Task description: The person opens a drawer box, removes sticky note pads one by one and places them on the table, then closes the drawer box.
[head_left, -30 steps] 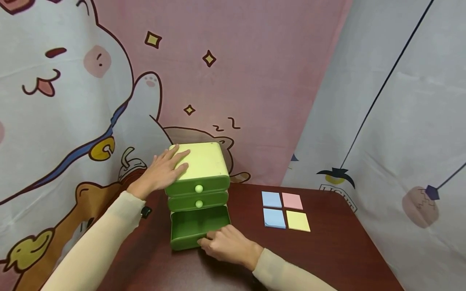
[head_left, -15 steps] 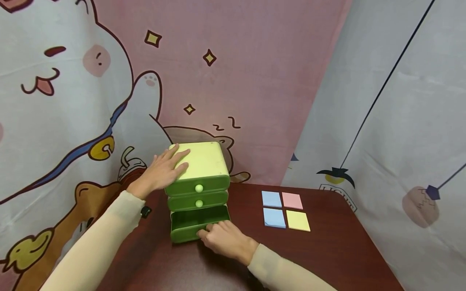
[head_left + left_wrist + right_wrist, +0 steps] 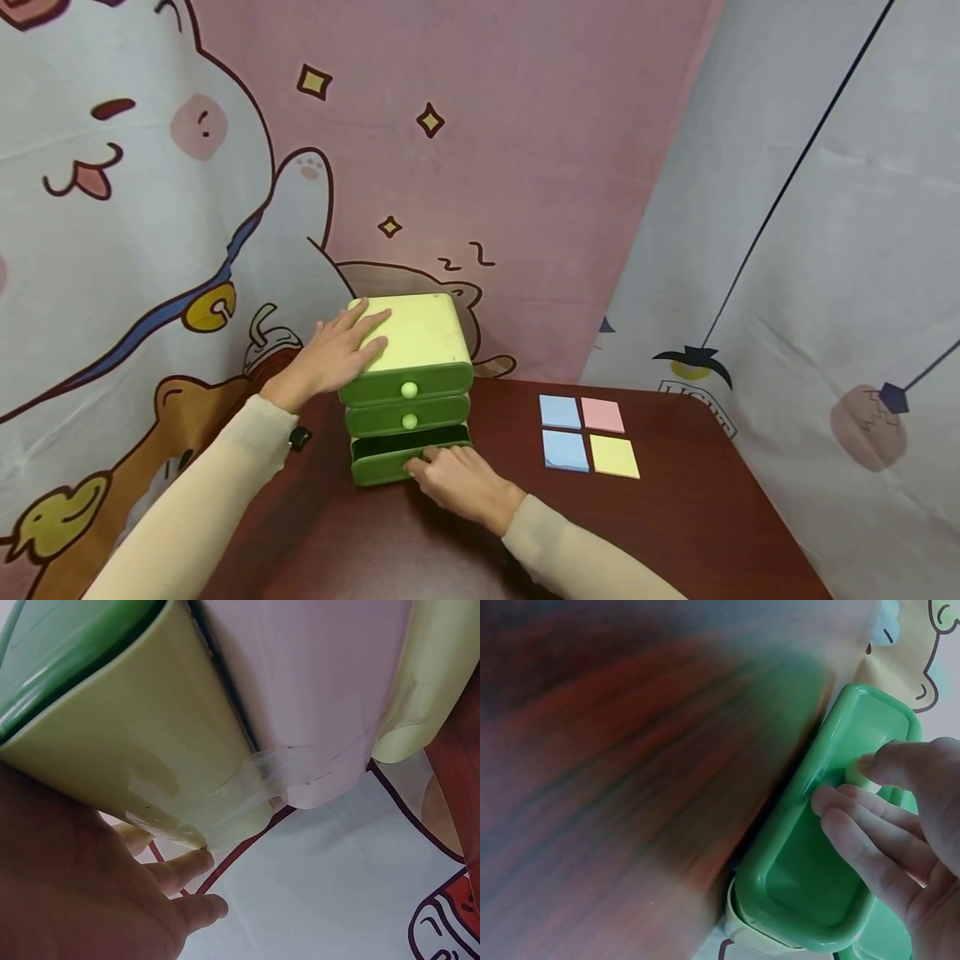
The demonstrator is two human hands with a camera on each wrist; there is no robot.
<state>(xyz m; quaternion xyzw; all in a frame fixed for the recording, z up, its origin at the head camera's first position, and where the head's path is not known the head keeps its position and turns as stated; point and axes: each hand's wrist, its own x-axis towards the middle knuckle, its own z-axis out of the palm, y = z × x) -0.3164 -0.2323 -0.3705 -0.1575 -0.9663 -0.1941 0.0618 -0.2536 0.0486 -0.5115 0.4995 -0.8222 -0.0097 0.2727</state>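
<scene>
A small tabletop drawer unit (image 3: 420, 332) with a pale yellow top and green drawer fronts stands on the table. My left hand (image 3: 333, 354) lies on its top with fingers spread. In the left wrist view, that hand's fingers (image 3: 184, 870) reach over the edge beside a taped seam. Below, my right hand (image 3: 465, 487) is at the front of the bottom drawer (image 3: 377, 471), which is partly pulled out; its dark inside shows as a narrow strip. The right wrist view shows thumb and fingers pinching the drawer's round light-green knob (image 3: 860, 777). The two upper drawers are closed, their knobs (image 3: 408, 389) facing front.
To the right lie several sticky-note pads: two blue (image 3: 566, 451), one pink (image 3: 602, 414) and one yellow (image 3: 614, 456). The dark red-brown table (image 3: 697, 500) meets a printed cloth backdrop (image 3: 540, 192) behind and at the sides.
My right hand has moved away from me with the bottom drawer, pushing it further into the unit. Less of the drawer's inside shows. The left hand has stayed in place.
</scene>
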